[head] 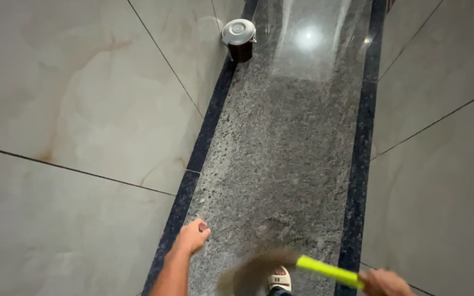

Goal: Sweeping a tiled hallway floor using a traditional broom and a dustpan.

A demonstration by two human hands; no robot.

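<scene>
My right hand [386, 283] is at the bottom right, closed around the bright yellow-green handle [329, 271] of a broom. Its brown bristle head [256, 268] is blurred with motion, low over the speckled grey granite floor [286, 148]. My left hand [194, 235] hangs at the bottom centre-left with its fingers curled into a loose fist and nothing in it, close to the dark border strip [207, 129]. A white sandal on my foot [280, 278] shows just behind the bristles.
A narrow corridor runs ahead between glossy beige tiled walls [72, 109]. A small dark bin with a grey lid [239, 37] stands against the left wall at the far end. A ceiling light reflects on the floor [308, 38].
</scene>
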